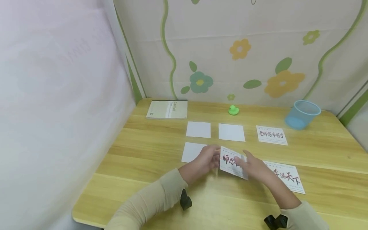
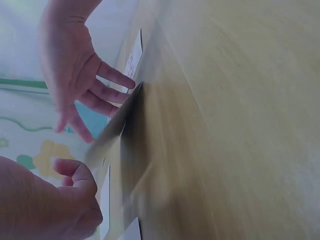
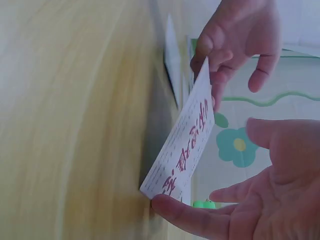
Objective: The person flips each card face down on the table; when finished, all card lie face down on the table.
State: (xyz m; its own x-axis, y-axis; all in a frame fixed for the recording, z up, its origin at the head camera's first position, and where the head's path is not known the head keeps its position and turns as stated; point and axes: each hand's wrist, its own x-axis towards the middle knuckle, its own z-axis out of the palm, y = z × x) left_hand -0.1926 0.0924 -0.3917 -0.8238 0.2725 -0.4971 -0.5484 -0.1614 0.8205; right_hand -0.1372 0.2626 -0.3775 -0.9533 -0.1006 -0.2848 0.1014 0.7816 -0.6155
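Two hands meet over one printed card, tilted up off the wooden table on its near edge. The left hand pinches the card's left edge between thumb and curled fingers; the right hand has its fingers spread and nearly straight, fingertips touching the card's right end without closing on it. The card bears red brush lettering and stands near the middle of the table's near half.

Taking this held card as landmark: three blank white cards lie around it, one just left and partly under the left hand, two in a row behind it. Two more lettered cards lie flat, one behind and to the right, one just right, partly covered by the right hand. That makes six cards.

Farther behind the held card: one small green duck straight back, one closed book back left, and one blue plastic basket tipped on its side back right.
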